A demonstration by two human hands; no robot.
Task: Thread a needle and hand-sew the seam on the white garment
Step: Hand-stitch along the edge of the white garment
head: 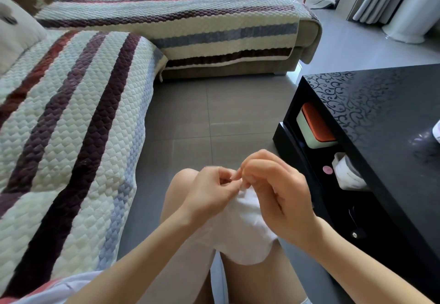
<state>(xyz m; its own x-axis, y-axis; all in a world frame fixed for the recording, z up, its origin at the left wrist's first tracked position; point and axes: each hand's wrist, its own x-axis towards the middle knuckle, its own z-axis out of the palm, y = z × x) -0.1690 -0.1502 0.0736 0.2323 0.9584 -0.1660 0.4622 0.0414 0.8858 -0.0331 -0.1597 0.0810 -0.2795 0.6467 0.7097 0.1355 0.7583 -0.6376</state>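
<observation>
Garment (242, 237) first: where is it?

Lower centre of the frame, draped over my knees (183, 180). Its rounded bottom edge hangs between my thighs, and its top is bunched up between my two hands.

What are your fingers doing?

My left hand (209, 194) has its fingers curled, with thumb and fingertips pinching the bunched top of the garment. My right hand (278, 194) is touching the left. It is curled too, and its fingertips nip the same bit of cloth from the right.

Anything held besides the cloth?

Too small to tell among the fingertips.

And around you?

Sofa (71, 113) with a striped quilted cover fills the left and top of the frame. A black table (381, 118) stands at the right, with an orange-lidded box (314, 130) on its lower shelf. Grey floor (214, 113) runs between them.
</observation>
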